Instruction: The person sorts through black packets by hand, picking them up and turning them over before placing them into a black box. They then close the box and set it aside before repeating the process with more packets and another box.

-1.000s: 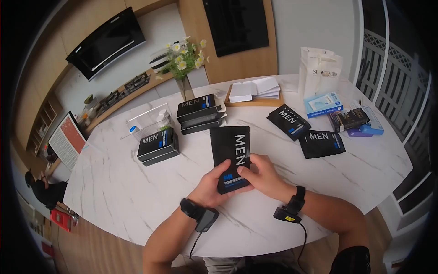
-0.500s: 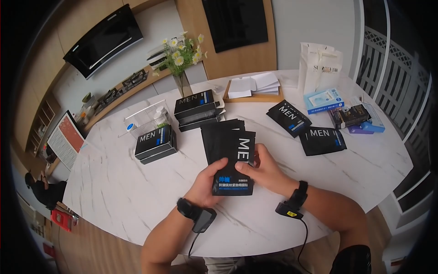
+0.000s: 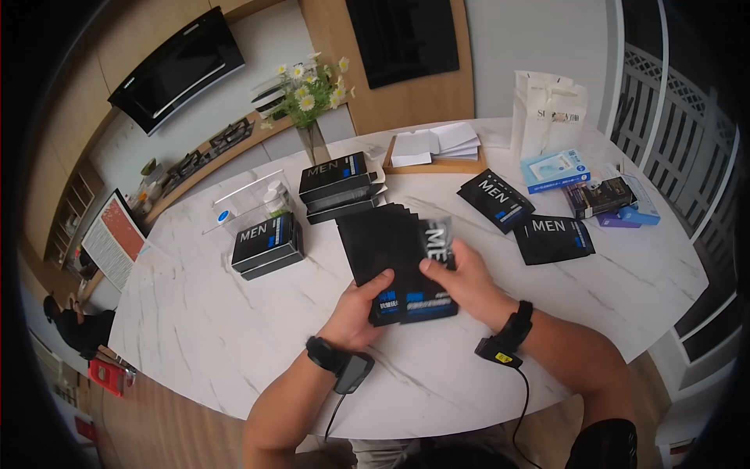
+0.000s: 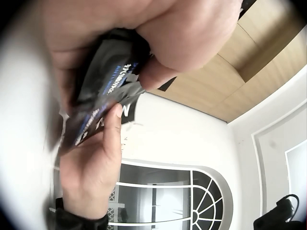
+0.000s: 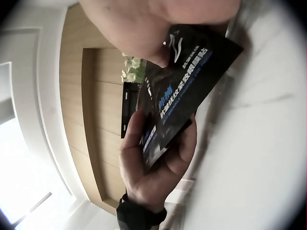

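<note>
Several flat black sachets (image 3: 375, 242) marked MEN are fanned out above the table. My left hand (image 3: 355, 316) grips the lower left of the fan, thumb on top. On the right side, my right hand (image 3: 475, 288) pinches one sachet (image 3: 430, 307) by its edge, and it still overlaps the others. In the right wrist view that sachet (image 5: 184, 91) shows blue and white print, with the left hand (image 5: 153, 175) around the pack below it. The left wrist view shows the right thumb lying over the sachet (image 4: 103, 91) prints.
More black sachets (image 3: 496, 202) lie at the right, with another group (image 3: 553, 241) nearer. Black MEN boxes (image 3: 267, 246) stand at the left and a stacked pair (image 3: 336, 187) behind. Farther back are a flower vase (image 3: 314, 147), a wooden tray (image 3: 437, 167), a white bag (image 3: 547, 117) and blue boxes (image 3: 556, 170).
The single stack has spread into a fan. My right hand has moved right with one sachet, while the rest have tilted leftward in my left hand.
</note>
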A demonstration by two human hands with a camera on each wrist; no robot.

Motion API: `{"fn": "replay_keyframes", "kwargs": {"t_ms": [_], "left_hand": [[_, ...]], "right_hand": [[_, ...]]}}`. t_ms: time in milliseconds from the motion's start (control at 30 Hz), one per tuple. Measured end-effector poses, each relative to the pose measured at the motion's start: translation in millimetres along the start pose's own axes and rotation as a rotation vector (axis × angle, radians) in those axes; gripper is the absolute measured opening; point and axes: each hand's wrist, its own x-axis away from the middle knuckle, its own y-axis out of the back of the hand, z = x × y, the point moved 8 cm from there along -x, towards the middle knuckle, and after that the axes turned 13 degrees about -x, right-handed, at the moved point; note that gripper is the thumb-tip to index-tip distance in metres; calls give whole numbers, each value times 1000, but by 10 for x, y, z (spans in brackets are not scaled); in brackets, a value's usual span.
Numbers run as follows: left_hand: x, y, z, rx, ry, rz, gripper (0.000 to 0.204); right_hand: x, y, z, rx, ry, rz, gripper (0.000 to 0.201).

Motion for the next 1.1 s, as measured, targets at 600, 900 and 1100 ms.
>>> {"fn": "replay_keyframes", "kwargs": {"t_ms": [600,900,1100], "left_hand": [[20,34,-19,158,67,-58,38],[19,93,-107,-215,-126,-114,38],[10,134,-80,78,20,-167,38]], "right_hand": [[-39,113,226,-3,16,-106,23],[56,-136,14,-290,-290,151,34],[-42,111,248,-28,-84,-96,24]]}}
